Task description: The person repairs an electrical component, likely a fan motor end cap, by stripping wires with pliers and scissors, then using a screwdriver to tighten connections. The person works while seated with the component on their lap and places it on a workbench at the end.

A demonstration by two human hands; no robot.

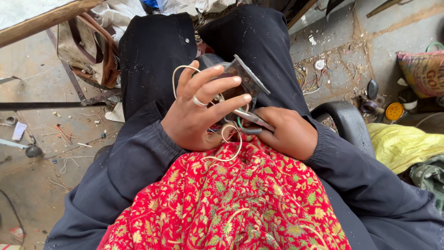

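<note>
The dark electrical fitting point(240, 76) sits on the lap, steadied by the left hand point(196, 111) with fingers spread around it; the right hand point(289, 132) grips a metal tool point(252, 118) worked into the wires point(231, 139), which hang loose, so wiring looks unfinished
</note>
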